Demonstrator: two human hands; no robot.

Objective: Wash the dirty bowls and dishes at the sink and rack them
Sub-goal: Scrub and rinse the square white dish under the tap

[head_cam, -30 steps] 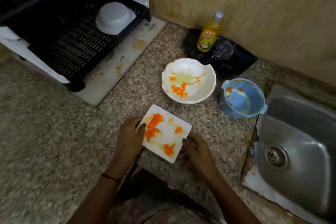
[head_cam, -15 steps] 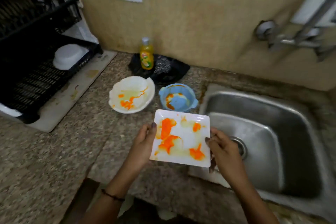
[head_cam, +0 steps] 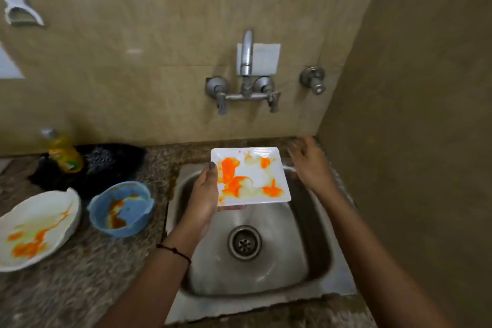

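My left hand grips the left edge of a square white plate smeared with orange sauce, holding it over the steel sink. To the right of the plate my right hand hovers with fingers spread, blurred, holding nothing. A dirty white bowl and a dirty blue bowl stand on the granite counter left of the sink.
A wall tap with two handles hangs above the sink, with a separate valve to its right. A yellow soap bottle and a metal scrubber sit on a black cloth at the back left. A wall stands close on the right.
The plate has been lifted off the counter and carried right over the sink. My right hand has let go of it and moved up to the right. The rack is out of view.
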